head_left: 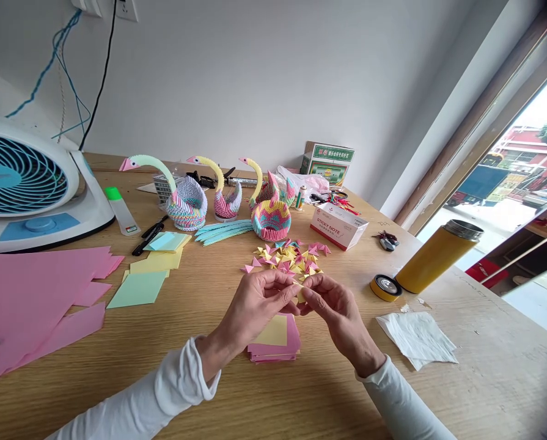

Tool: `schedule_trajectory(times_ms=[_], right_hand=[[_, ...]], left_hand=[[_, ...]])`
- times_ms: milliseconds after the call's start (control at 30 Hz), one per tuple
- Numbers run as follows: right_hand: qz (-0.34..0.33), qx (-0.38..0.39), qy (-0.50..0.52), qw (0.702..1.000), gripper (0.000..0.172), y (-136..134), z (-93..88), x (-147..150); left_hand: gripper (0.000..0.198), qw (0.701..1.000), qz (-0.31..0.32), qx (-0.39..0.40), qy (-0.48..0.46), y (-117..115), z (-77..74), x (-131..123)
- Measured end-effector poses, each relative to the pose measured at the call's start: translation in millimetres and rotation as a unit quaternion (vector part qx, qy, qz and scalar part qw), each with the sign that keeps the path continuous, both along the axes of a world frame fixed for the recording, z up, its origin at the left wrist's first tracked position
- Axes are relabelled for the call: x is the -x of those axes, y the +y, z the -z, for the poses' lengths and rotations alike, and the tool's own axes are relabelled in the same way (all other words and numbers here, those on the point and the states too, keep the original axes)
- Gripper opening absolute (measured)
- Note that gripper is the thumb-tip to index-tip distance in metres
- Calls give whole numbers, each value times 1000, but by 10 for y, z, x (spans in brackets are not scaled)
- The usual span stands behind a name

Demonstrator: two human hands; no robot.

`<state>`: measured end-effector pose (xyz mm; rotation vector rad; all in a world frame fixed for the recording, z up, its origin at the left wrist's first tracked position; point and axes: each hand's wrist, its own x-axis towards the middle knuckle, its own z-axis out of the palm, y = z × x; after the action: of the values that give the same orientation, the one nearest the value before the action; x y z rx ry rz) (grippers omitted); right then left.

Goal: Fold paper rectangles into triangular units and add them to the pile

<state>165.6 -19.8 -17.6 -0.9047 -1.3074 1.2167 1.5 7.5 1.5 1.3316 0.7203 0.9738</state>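
**Pinched Small Yellow Paper in Both Hands Over Crowded Tabletop**

Held a small yellow paper (299, 296) between the left hand (256, 298) and the right hand (340, 304), with both grips narrow and closed on it, over the middle of the tabletop (195, 373). Blocked, with the same hands, the view of the near fringe of a heap of pink, yellow and blue folded triangles (296, 260) and of the far end of a stack of pink notes (293, 342) topped by a yellow sheet (273, 332).

Faced, toward the far edge, three paper swans (187, 209), with a round paper bowl (272, 221) standing before the third and hiding much of its body, and with light blue strips (222, 232) lying just beside the bowl. Had a green box (328, 162) near the far right corner and a "Sticky Note" box (340, 227) nearer in. Ranged, along the right edge, an uncapped yellow bottle (431, 263), a lid (386, 287) beside it and a white tissue (417, 339). Gave over the left side to large pink sheets (35, 299), green notes (138, 289), two black pens (149, 236), a green-capped bottle (123, 214) and, toward the far left corner, an electric fan (23, 177).
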Motion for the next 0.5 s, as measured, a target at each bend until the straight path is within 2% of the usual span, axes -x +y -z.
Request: schedule_trajectory(times_ms=[267,500], right_hand=[[4,-13,-10,1000,22,21,12,13],[19,-20,-7,1000,23,20,40,22]], left_hand=[[19,997,-18,-68,38,-20,-49,2],[22,998,-10,-53,43,-18,-46,4]])
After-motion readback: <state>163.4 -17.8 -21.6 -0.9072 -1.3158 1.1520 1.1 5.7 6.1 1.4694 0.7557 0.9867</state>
